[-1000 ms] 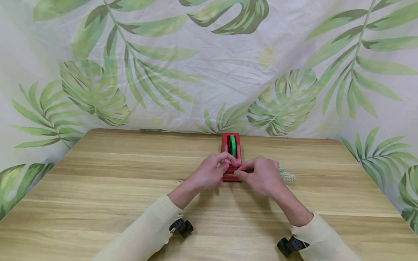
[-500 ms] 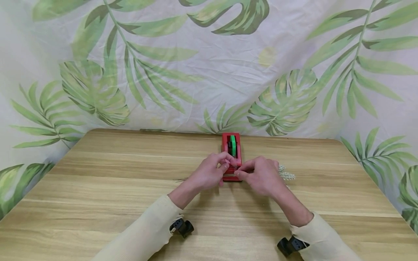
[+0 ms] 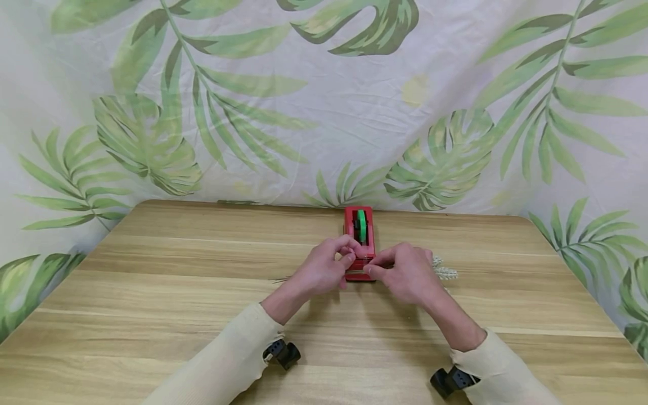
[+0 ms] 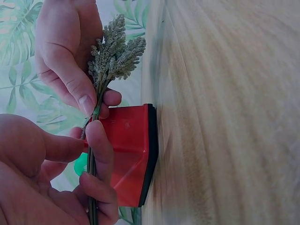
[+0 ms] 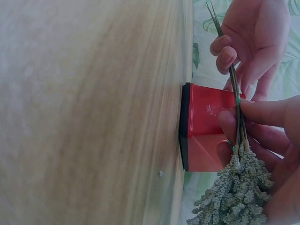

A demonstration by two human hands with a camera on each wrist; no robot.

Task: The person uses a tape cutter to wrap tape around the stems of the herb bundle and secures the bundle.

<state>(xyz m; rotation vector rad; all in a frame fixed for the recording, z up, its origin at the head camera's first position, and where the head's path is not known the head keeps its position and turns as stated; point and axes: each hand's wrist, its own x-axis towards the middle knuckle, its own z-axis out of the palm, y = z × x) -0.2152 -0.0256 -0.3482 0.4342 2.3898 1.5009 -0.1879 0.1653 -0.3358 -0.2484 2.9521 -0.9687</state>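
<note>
A bunch of thin stems with knobbly grey-green flower heads (image 5: 236, 190) lies across both hands, in front of a red tape dispenser (image 4: 129, 129). My left hand (image 3: 326, 267) has its fingers curled round the bare stems (image 4: 92, 161), their cut ends pointing left. Just below the flower heads, my right hand (image 3: 407, 273) pinches the stems between thumb and fingers; the heads stick out to its right. A bit of green shows on the stems between the two hands. A green tape roll (image 3: 361, 225) stands in the dispenser, whose cutting end is partly hidden by the left fingers.
The dispenser stands near the far edge of a wooden table (image 3: 212, 337), close to a hanging cloth (image 3: 344, 112) with a leaf print. A tiny pale crumb (image 5: 161, 173) lies on the tabletop. Black cameras (image 3: 286, 354) are strapped at both wrists.
</note>
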